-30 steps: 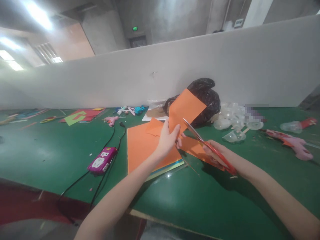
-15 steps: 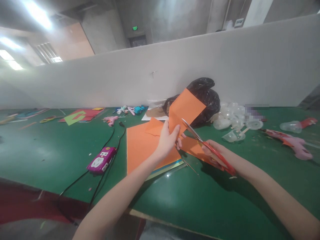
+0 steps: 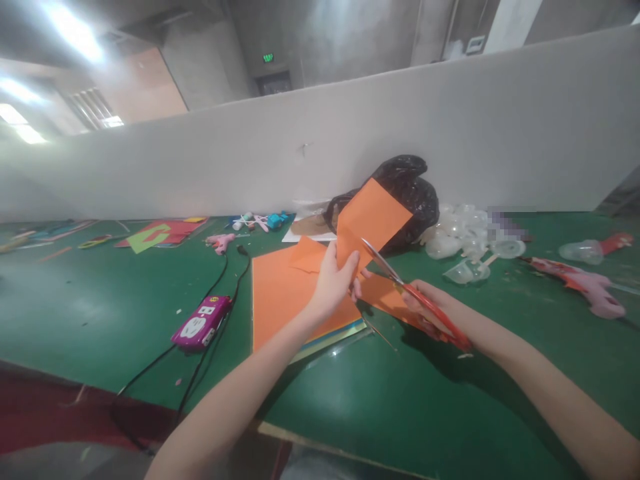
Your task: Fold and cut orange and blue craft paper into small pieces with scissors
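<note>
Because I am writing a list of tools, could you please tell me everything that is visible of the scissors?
The scissors have a red handle, plastic by its look, and slim, silvery blades that look like metal. The right hand holds the handle above the table. The blades slant up and leftward, their tip in front of an orange sheet and seemingly touching it. How far they are open cannot be told.

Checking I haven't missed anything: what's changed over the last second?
Very little: the tip of the scissors shows slightly farther left against the orange sheet, and the whole view has drifted slightly. Nothing was taken hold of or let go. The left hand still holds the orange sheet, the right hand the scissors; the paper stack stayed put.
</note>
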Motion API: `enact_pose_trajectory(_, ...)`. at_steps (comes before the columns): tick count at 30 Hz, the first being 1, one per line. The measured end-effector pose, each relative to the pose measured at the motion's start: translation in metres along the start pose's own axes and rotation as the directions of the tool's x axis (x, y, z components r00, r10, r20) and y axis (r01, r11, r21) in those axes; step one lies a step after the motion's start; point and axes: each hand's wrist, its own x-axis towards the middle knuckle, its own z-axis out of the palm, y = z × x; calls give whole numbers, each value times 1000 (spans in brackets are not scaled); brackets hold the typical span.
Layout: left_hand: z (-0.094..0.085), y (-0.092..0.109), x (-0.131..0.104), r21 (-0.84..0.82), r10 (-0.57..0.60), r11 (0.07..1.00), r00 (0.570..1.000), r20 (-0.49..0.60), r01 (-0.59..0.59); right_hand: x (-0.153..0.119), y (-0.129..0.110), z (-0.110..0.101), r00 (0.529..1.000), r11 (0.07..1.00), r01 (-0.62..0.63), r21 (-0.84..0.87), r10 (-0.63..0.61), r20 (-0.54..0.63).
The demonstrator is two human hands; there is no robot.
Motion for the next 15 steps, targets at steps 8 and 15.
enact_pose_trajectory(8,-1,1,-1,30,-10,1000,1000,18,9,0,-4,0,999,998,-53,32,53,-2)
enact_pose_trajectory(15,-2,3,-1,86,-19,996,1000,20,17,3,-2,1,999,998,-34,61,36,-20)
